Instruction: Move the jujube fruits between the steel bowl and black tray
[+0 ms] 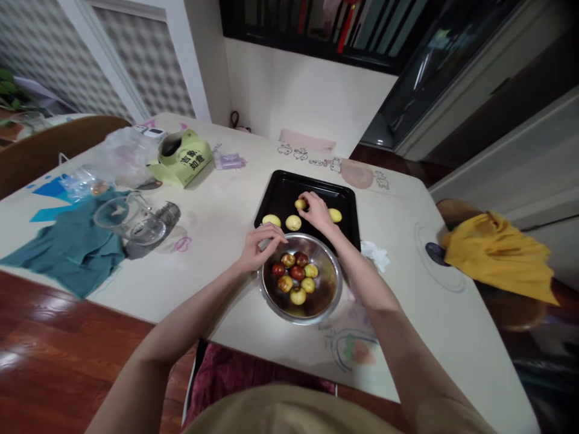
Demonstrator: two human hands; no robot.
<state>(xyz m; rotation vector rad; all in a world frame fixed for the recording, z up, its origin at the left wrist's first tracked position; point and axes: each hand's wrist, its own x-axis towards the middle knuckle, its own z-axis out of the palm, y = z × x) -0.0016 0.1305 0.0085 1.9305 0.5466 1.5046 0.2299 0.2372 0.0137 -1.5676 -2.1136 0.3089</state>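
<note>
One fruit (pixel 300 205) in right hand (pixel 315 211)

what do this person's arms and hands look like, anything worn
The left hand and right hand are ungloved; the left forearm and right forearm are uncovered, with no watch or bracelet showing. A glint on a left finger may be a ring. A plain olive-tan fabric top shows.

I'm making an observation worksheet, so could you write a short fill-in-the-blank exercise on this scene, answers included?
The right hand touches a fruit over the rectangular black ____.
Reddish fruits and yellow fruits lie together in the round metal ____.
The cloth draped on the chair is ____ in colour.
Missing words: tray; bowl; yellow.
</note>
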